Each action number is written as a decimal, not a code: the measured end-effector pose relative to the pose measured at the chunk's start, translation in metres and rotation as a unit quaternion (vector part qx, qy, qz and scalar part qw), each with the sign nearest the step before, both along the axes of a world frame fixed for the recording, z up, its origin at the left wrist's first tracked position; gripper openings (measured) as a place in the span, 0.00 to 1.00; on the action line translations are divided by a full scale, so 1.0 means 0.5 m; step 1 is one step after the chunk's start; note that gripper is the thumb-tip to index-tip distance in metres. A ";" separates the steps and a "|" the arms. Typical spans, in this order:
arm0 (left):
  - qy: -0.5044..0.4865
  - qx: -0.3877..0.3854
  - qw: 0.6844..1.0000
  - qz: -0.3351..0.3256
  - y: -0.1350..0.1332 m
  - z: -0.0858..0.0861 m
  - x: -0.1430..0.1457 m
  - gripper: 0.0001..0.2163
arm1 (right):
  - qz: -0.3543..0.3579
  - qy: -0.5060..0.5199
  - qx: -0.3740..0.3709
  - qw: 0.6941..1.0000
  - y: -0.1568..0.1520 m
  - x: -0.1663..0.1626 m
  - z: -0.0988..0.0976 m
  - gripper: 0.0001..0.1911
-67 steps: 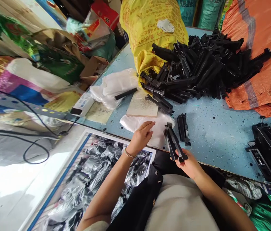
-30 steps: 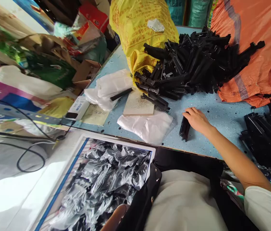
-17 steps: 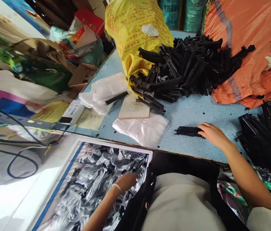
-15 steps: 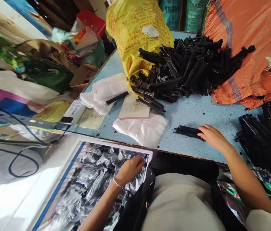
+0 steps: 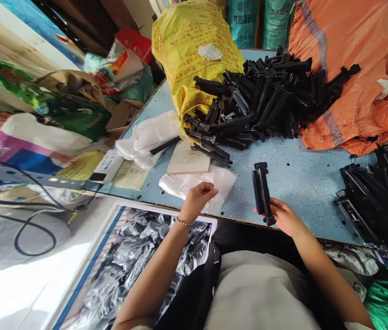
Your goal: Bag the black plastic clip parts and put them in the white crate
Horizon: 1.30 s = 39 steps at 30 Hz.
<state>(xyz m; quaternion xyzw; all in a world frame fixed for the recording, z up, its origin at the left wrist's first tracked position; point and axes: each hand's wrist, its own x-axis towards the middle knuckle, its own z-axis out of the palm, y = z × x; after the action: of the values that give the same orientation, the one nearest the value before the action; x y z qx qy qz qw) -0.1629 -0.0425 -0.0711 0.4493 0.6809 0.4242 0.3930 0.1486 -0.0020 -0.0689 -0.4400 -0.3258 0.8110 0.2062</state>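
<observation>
My right hand (image 5: 283, 215) is closed on the lower end of a long, narrow black plastic part (image 5: 262, 192), holding it nearly upright over the table's front edge. Over the flat stack of clear plastic bags (image 5: 226, 181) is my left hand (image 5: 199, 197), its thumb and fingers pinched together. Whether a bag edge is between those fingertips is too small to tell. A large heap of similar black parts (image 5: 269, 101) lies beyond both hands. Another pile of them (image 5: 369, 197) sits to the right.
A yellow sack (image 5: 194, 46) and an orange woven sack (image 5: 348, 91) flank the heap on the speckled blue table (image 5: 297, 174). A thin board (image 5: 187, 158) rests by the bags. Below the table's left front, a white-rimmed container (image 5: 211, 223) holds several bagged black parts.
My right hand has lifted the black part off the table and turned it from lying sideways to nearly upright. My left hand has moved forward from above the container to the plastic bags.
</observation>
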 end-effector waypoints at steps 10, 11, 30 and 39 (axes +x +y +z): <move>-0.086 -0.010 0.996 0.031 0.001 0.027 0.014 0.17 | 0.021 0.141 -0.037 0.989 0.024 -0.250 -0.009 0.27; -0.094 -0.007 0.995 0.044 -0.002 0.027 0.006 0.17 | 0.007 0.134 -0.034 0.990 0.031 -0.245 -0.011 0.26; 0.174 0.165 0.965 -0.109 0.011 -0.003 0.089 0.16 | 0.082 0.091 -0.118 0.985 -0.072 -0.005 0.070 0.24; 0.326 0.247 0.873 -0.266 -0.048 0.035 0.116 0.35 | 0.035 0.051 -0.190 0.980 -0.084 -0.066 0.005 0.26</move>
<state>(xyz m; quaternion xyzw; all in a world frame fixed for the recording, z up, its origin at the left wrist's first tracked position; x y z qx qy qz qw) -0.1049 -0.0666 -0.0536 0.8085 0.4986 0.2876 0.1228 0.1154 -0.0438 -0.0666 -0.4171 -0.1700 0.8864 0.1067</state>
